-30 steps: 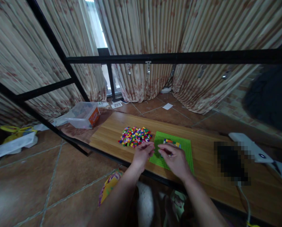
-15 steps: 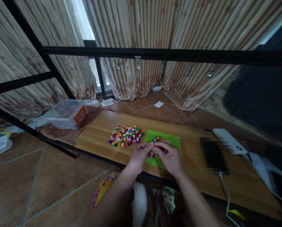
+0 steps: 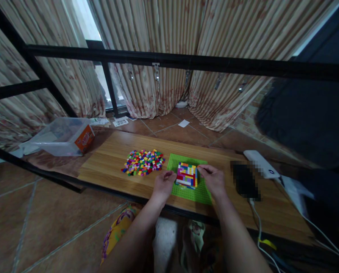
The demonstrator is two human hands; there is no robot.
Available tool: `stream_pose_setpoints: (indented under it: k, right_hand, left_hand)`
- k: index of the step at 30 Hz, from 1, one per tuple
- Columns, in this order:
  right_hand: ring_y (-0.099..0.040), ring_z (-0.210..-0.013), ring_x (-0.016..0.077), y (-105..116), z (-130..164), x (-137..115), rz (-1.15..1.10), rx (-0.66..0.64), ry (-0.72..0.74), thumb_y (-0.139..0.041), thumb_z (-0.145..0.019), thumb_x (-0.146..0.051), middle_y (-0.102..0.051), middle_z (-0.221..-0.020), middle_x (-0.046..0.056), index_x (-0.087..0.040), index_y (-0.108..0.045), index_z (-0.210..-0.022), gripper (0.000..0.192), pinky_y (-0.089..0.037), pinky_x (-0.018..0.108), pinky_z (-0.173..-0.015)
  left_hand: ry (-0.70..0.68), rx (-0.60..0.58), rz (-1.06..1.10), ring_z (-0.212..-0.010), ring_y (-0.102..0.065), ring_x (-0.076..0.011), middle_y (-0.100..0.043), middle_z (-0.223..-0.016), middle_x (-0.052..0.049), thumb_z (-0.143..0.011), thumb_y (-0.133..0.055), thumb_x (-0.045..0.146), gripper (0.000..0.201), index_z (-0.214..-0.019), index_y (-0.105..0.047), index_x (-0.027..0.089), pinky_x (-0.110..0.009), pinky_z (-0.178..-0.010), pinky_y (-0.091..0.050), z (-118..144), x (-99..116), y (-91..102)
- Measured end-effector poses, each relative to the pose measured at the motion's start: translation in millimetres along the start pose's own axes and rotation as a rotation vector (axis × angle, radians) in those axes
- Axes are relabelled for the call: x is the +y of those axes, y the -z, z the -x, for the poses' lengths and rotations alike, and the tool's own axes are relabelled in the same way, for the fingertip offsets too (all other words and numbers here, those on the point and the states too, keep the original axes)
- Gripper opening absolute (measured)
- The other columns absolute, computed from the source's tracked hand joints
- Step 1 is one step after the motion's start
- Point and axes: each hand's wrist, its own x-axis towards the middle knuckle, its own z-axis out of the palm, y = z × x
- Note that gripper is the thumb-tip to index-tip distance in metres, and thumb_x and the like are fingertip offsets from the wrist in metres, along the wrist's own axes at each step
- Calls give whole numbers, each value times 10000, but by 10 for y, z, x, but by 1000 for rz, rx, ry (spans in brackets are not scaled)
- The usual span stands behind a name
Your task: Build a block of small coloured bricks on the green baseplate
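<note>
- A pile of loose bricks (image 3: 143,162) lies on the counter (image 3: 107,159), at 9 o'clock from the baseplate (image 3: 199,191).
- The left hand (image 3: 163,184), fingers loosely curled and holding nothing, touches the baseplate edge.
- The brick block (image 3: 187,175), light, stiff and studded, probably snaps apart; grip its side walls.
- The right hand (image 3: 214,179), at 3 o'clock of the block, pinches its fingers near the top corner; whether they hold a brick, I cannot tell.

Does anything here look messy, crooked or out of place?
Nothing looks damaged. The loose bricks lie in a heap on the wooden board, not scattered. The brick block sits on the green baseplate between the left hand and right hand. A paper scrap lies on the floor.
</note>
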Motion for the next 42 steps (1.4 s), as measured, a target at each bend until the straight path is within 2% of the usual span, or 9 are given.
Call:
stream_pose_setpoints:
  k: [4,16,24,30,32,36,38,42]
  right_hand:
    - [-630,-648,195,-46,-6,50,21,-18,-3,-707,-641,-430,-736,-748,66,-173,-742,-768,289,-487,348,-653]
    - [-652,-731,213,-13,-47,124,61,-96,10,-674,-679,-441,-742,-817,68,-184,-740,-816,298,-500,350,-701]
    - [-656,-772,225,26,-83,122,105,-170,27,-659,-698,-447,-742,-837,60,-185,-742,-849,314,-503,357,-722]
    - [-649,-696,198,27,-123,153,94,-227,28,-654,-690,-457,-735,-793,46,-181,-734,-847,327,-512,329,-662]
    - [-651,-685,200,20,-113,154,87,-225,33,-637,-697,-460,-735,-788,49,-183,-727,-843,326,-515,336,-662]
    - [-676,-783,231,27,-90,185,134,-202,24,-630,-703,-493,-746,-862,65,-195,-716,-867,351,-517,363,-743]
    - [-684,-809,251,43,-96,207,212,-196,22,-623,-707,-518,-749,-869,76,-194,-721,-875,377,-513,384,-774]
    - [-691,-837,284,68,-101,185,333,-205,0,-580,-720,-566,-751,-908,105,-182,-720,-934,462,-510,401,-768]
  left_hand:
    - [-5,-24,-30,-823,-651,-196,-698,-768,-52,-699,-692,304,174,-804,-702,166,-282,-743,-476,-9,-46,-15]
    - [-112,-103,-185,-895,-672,-193,-738,-947,-89,-772,-610,227,214,-933,-714,134,-285,-806,-506,-52,-163,-31]
    - [-202,-105,-328,-770,-659,-173,-742,-948,-86,-805,-588,244,278,-1025,-721,138,-288,-735,-516,-49,-262,-56]
    - [-257,-138,-369,-760,-647,-157,-740,-952,-66,-818,-571,233,263,-1013,-733,166,-271,-721,-506,-36,-266,-49]
    - [-262,-141,-387,-770,-640,-158,-736,-965,-60,-824,-561,248,269,-1020,-731,177,-277,-739,-502,-26,-265,-45]
    - [-242,-84,-413,-840,-639,-183,-716,-1026,-81,-828,-548,259,299,-1061,-714,174,-304,-789,-498,14,-262,-58]
    - [-239,-96,-434,-855,-637,-186,-709,-1031,-79,-832,-530,242,304,-1070,-709,181,-311,-809,-494,49,-247,-81]
    - [-169,-40,-417,-848,-634,-186,-693,-1054,-97,-808,-565,240,346,-1123,-680,155,-304,-795,-501,117,-161,-74]
